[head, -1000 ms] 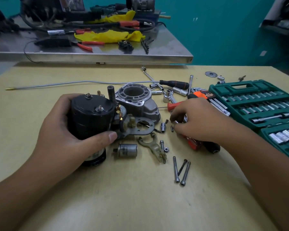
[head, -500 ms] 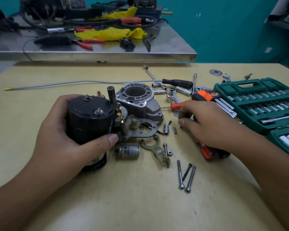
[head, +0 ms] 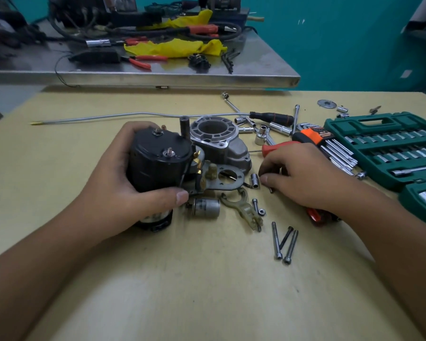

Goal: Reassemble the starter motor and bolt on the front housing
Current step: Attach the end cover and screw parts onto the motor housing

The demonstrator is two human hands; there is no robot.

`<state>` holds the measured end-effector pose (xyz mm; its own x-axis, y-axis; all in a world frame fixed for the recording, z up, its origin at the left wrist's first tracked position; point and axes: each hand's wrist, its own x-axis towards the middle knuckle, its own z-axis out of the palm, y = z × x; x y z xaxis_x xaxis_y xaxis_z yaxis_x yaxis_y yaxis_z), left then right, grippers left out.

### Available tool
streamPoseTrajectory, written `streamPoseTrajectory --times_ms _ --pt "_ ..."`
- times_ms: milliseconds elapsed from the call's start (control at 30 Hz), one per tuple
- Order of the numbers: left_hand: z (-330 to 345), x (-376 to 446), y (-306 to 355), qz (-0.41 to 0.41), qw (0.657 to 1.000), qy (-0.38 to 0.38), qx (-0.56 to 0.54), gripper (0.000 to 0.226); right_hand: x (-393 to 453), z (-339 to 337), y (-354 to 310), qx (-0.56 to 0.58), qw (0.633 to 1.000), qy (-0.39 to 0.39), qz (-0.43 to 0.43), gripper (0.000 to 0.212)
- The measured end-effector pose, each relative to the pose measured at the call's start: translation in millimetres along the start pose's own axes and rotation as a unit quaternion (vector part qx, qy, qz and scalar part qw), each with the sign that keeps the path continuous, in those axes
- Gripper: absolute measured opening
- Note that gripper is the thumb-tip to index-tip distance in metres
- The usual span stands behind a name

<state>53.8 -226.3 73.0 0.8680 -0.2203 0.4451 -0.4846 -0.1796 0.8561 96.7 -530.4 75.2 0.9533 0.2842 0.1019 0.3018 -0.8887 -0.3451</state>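
My left hand [head: 116, 193] grips the black starter motor body [head: 158, 163], which stands upright on the yellow table. Behind it to the right is the grey aluminium front housing [head: 221, 141], and a flat metal plate [head: 228, 179] lies in front of that. My right hand [head: 303, 178] hovers low over the table with curled fingers, its thumb and forefinger tips close together beside a small socket [head: 255, 180]. Whether they pinch anything I cannot tell. A shift fork [head: 241, 205], a small grey cylinder [head: 205, 207] and three long bolts [head: 284, 242] lie nearby.
A green socket set case [head: 391, 148] is open at the right. An orange hex key holder [head: 315, 135], a black-handled driver [head: 272, 118], a red-handled screwdriver [head: 276, 147] and loose sockets lie behind my right hand. A steel bench [head: 158, 77] with tools stands behind.
My right hand has slid left toward the small socket, with the thumb and forefinger drawing closer together. My left hand keeps its grip on the motor body.
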Motion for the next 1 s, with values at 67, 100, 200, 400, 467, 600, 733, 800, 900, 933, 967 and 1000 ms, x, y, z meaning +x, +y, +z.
streamPoseTrajectory --times_ms 67,100,200,400,467,600,733,800,900,933,967,1000 --pt "-2.7 1.3 -0.9 0.003 1.0 -0.024 -0.007 0.071 -2.8 -0.2 -0.9 -0.004 1.0 -0.006 0.002 0.005" --pt "-2.9 1.6 -1.8 0.003 1.0 -0.028 -0.007 0.071 -4.4 -0.3 -1.7 -0.002 1.0 0.003 -0.003 0.006" --pt "-2.8 2.5 -4.5 -0.005 1.0 -0.014 0.002 0.069 -11.9 -3.9 -7.0 0.051 0.996 0.057 -0.038 0.009" --pt "-1.9 3.0 0.0 0.018 0.999 0.008 0.034 0.064 -24.7 -0.1 -36.1 0.135 0.982 0.099 -0.09 0.03" --pt "-4.4 1.7 2.0 0.025 0.998 0.024 0.05 0.063 -21.4 4.7 -55.8 0.137 0.98 0.103 -0.103 0.054" --pt "-22.7 -2.8 2.1 0.011 0.996 0.073 0.055 0.064 -12.8 14.1 -92.9 0.081 0.991 0.053 -0.091 0.096" --pt "-50.2 -2.0 -2.4 -0.008 0.992 0.105 0.068 0.064 0.4 20.1 -110.6 0.058 0.997 0.041 -0.043 0.082" --pt "-61.5 0.3 -6.2 -0.017 0.99 0.123 0.066 0.063 7.1 24.8 -115.3 0.073 0.996 0.048 -0.029 0.062" --pt "-71.3 2.5 -16.2 -0.04 0.984 0.166 0.05 0.06 11.1 25.1 -117.8 0.096 0.994 0.059 -0.011 0.049" --pt "-72.8 3.4 -19.5 -0.046 0.982 0.178 0.045 0.058 10.7 23.1 -118.1 0.105 0.993 0.058 -0.01 0.051" --pt "-74.0 4.4 -22.0 -0.049 0.98 0.188 0.042 0.056 10.5 20.3 -117.9 0.106 0.992 0.06 -0.013 0.054" --pt "-75.4 5.7 -24.4 -0.05 0.978 0.195 0.044 0.055 10.5 16.9 -117.9 0.103 0.992 0.067 -0.018 0.056"
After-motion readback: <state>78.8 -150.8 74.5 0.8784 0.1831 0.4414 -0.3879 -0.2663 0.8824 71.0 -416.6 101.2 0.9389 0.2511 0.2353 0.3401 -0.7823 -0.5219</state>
